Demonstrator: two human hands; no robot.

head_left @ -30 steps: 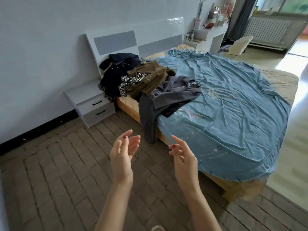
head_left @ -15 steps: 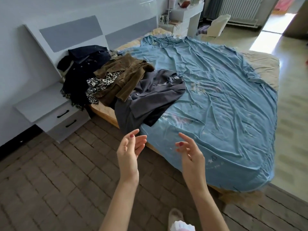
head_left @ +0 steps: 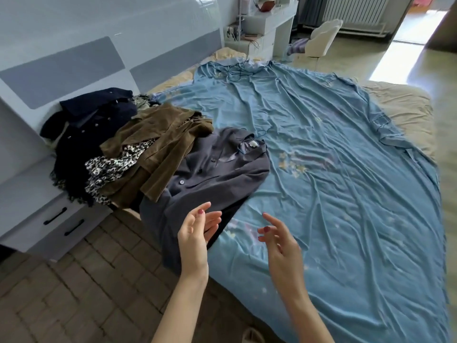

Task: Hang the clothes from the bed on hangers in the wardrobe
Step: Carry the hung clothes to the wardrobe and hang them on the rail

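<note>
A pile of clothes lies on the bed's left side near the headboard. A grey button shirt (head_left: 217,167) is nearest, its sleeve hanging over the bed edge. Behind it lie a brown corduroy jacket (head_left: 160,137), a black-and-white patterned garment (head_left: 111,167) and a dark navy coat (head_left: 91,120). My left hand (head_left: 197,231) hovers with relaxed fingers just above the grey shirt's lower part, holding nothing. My right hand (head_left: 277,236) hovers open over the blue sheet (head_left: 333,181). No wardrobe or hangers are in view.
A white nightstand (head_left: 37,206) with two drawers stands left of the bed, against the headboard (head_left: 99,58). A white desk (head_left: 267,28), a chair (head_left: 321,38) and a radiator are at the far end. Brick-patterned floor lies below left.
I have moved closer to the bed; the clothes pile now lies right in front of my hands. Both hands stay raised and empty, now over the bed's edge.
</note>
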